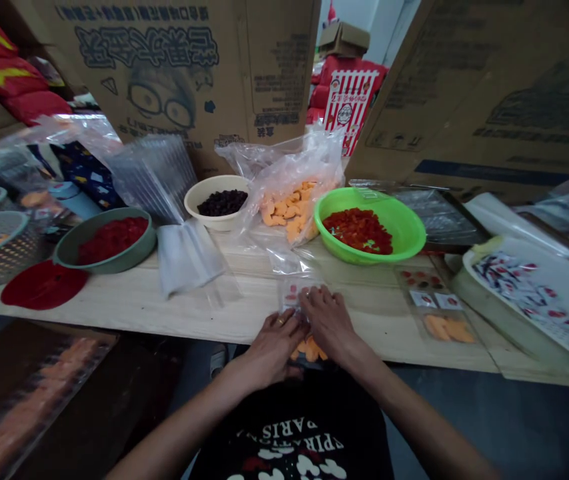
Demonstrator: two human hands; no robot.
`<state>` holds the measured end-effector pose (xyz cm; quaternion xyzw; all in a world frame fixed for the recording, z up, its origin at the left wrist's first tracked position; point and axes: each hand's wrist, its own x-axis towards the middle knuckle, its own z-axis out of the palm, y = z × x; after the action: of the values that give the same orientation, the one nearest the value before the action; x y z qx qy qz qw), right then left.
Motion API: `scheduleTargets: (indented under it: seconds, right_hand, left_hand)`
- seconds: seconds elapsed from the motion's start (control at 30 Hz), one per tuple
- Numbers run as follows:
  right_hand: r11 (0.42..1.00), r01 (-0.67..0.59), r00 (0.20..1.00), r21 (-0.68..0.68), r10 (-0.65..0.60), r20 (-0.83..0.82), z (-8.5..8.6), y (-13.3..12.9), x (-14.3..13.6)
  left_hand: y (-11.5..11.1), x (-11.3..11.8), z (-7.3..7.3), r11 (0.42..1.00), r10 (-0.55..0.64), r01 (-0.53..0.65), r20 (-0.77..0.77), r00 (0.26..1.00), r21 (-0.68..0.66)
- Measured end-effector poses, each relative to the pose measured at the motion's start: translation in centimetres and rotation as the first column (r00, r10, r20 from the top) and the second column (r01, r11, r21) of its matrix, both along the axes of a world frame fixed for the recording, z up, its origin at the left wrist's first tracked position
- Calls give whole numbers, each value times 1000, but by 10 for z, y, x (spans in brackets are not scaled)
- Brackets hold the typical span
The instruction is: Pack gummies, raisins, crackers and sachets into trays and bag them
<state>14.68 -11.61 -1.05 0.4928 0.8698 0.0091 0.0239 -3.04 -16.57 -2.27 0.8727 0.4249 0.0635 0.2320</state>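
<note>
At the table's near edge lies a clear plastic tray [309, 350] with orange pieces in its near part and a white sachet [291, 292] with red print further in. My left hand [277, 343] grips the tray's left side, fingers bent over it and thumb low at the near edge. My right hand [328, 323] is closed over the right side, its fingertips down beside the sachet. What lies under the fingers is hidden. To the right is a filled clear tray [437, 310] with dark red pieces, two sachets and orange pieces.
Behind my hands stand an open plastic bag of orange pieces [291, 207], a green bowl [409, 227] of red pieces and a cream bowl [194, 197] of dark pieces. A white bin [479, 293] of sachets stands right. Left are clear sleeves [187, 257] and a grey-green bowl [109, 261].
</note>
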Motion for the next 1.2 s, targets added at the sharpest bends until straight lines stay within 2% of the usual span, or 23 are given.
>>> scheduleTargets:
  seconds: [0.13,0.23,0.37,0.43,0.5,0.6,0.67,0.77,0.87,0.9,0.93,0.97,1.0,1.03,1.07,1.1,1.17,1.2]
  right_hand:
    - [998,-20,999,60,19,29,-1,29,-21]
    - [992,-94,996,87,94,6,-4,31,-22]
    - [969,-249,967,-1,248,-64,-10,9,-13]
    - [948,-318,943,-22,314,-112,-11,-7,-9]
    - [923,-385,913,-17,378,-156,-10,-23,-6]
    - [899,-439,880,7,431,-201,-4,-45,-1]
    - [917,-399,893,3,389,-226,3,-59,3]
    - [940,-333,910,-69,302,-286,15,-75,13]
    - [939,-288,888,-188,188,-420,26,-72,37]
    - [958,-209,884,-197,99,-457,29,-65,52]
    - [981,-65,883,-182,-28,-469,32,-57,72]
    - [981,130,869,-144,-183,-460,34,-48,96]
    - [920,385,825,-74,-379,-420,36,-39,122]
    - [800,599,748,-12,-565,-350,38,-30,151]
    - [678,735,656,14,-707,-264,38,-21,179]
    - [583,812,573,-10,-801,-172,38,-14,204]
    - [418,898,420,-135,-907,-12,35,1,239]
    - [385,905,396,-184,-918,27,32,10,247]
  left_hand:
    - [5,-3,0,998,55,-57,62,997,30]
    - [2,-4,-10,984,159,-170,181,971,51]
    - [-2,-1,-28,925,298,-360,354,887,123]
    - [-2,1,-32,883,359,-443,379,853,159]
    - [-1,1,-31,860,400,-476,336,853,182]
    - [-1,3,-26,867,416,-459,225,881,193]
    - [-4,7,-26,871,417,-455,209,884,186]
    - [-12,14,-33,876,366,-437,311,877,202]
    - [-13,22,-42,916,154,-282,400,904,285]
    - [-10,26,-45,927,78,-217,409,909,306]
    - [-7,30,-46,935,13,-157,415,910,317]
    - [-2,36,-46,941,-38,-109,422,906,320]
    - [2,42,-45,945,-74,-75,431,899,319]
    - [7,50,-44,948,-99,-48,436,894,315]
    - [12,60,-43,949,-119,-27,437,892,313]
    - [17,70,-41,950,-133,-10,431,893,313]
    - [24,91,-39,952,-143,22,383,912,305]
    - [27,101,-37,954,-149,43,346,926,296]
